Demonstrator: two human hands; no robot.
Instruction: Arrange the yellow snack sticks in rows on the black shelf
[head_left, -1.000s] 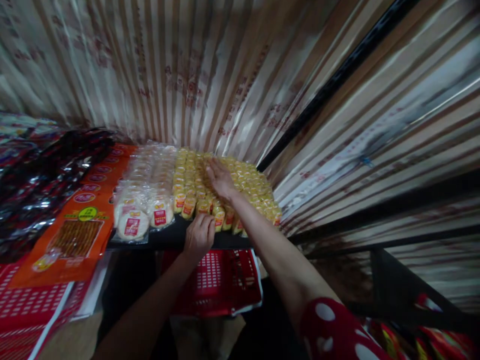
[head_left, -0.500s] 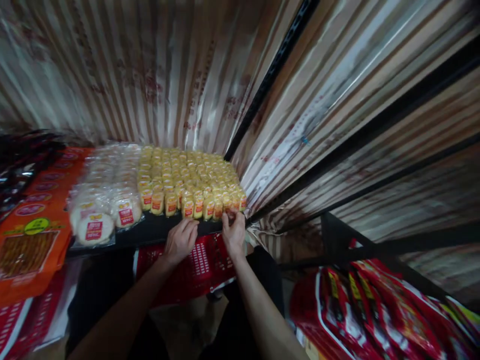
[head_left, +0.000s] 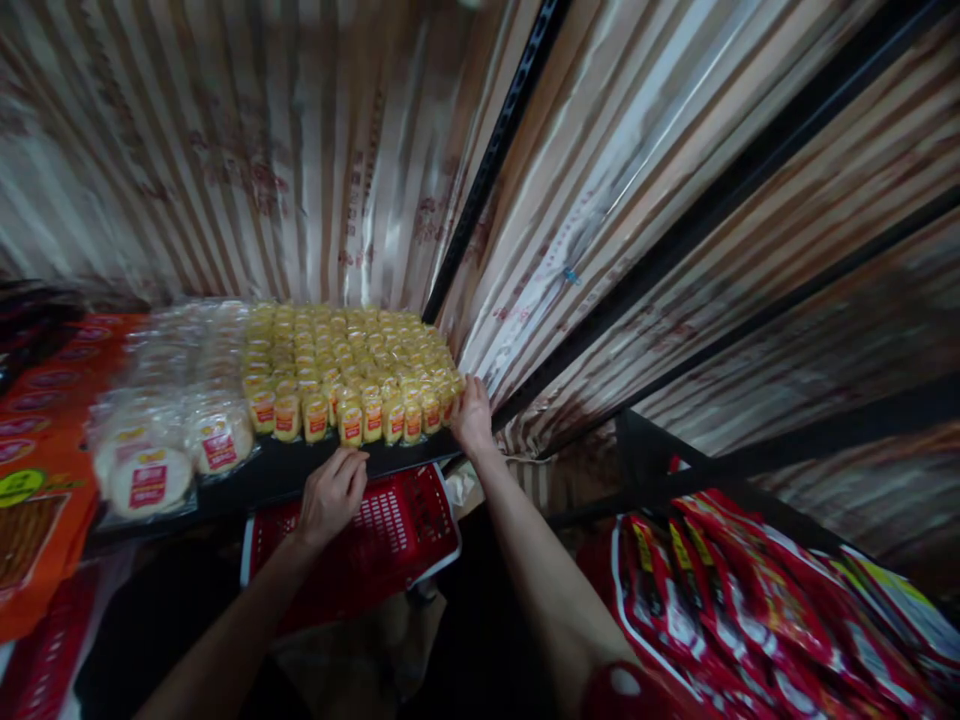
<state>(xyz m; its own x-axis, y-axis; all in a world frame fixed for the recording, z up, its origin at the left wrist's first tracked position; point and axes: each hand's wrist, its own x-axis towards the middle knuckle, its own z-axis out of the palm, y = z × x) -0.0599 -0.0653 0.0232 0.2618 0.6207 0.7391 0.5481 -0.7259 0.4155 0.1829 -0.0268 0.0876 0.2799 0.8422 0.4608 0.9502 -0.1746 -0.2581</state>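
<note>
Rows of small yellow snack packs [head_left: 352, 365] with red labels stand on a black shelf [head_left: 292, 470]. My right hand [head_left: 472, 415] rests against the right end of the front row, fingers closed on the last pack there. My left hand [head_left: 332, 492] curls over the shelf's front edge just below the yellow packs; what it holds, if anything, is hidden. To the left of the yellow packs lie clear-wrapped round white cakes [head_left: 161, 445] with red labels.
A red plastic basket [head_left: 375, 545] sits below the shelf. Orange snack bags [head_left: 30, 470] lie at far left. Red packets [head_left: 750, 620] fill the lower right shelf. Striped brown-and-white packages [head_left: 637, 170] hang behind, split by a black upright [head_left: 487, 170].
My right hand came off the top of the yellow packs, down to the front row, then to its right end. The view swung right, bringing the red packets into sight.
</note>
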